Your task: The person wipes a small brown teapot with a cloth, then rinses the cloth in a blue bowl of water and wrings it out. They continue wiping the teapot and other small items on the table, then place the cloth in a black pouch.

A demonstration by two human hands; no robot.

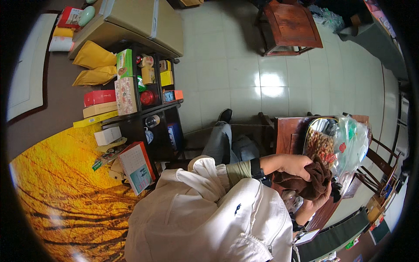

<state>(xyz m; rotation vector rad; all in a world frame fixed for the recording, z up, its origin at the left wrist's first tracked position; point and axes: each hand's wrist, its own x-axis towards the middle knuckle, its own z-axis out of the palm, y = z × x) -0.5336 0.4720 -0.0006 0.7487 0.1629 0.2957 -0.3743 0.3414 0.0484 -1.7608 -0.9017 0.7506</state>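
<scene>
Both hands closed on a crumpled dark-brown cloth (305, 180), lower right of frame.
The left hand (296, 165) gripped from above; the right hand (317, 203) cupped beneath, fingers largely hidden by fabric.

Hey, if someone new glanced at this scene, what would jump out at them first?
Probably the two hands, left hand and right hand, clasping a dark brown cloth at right of centre. Next, the bright yellow tree mural at lower left, and the dark shelf crowded with colourful boxes above it.
</scene>
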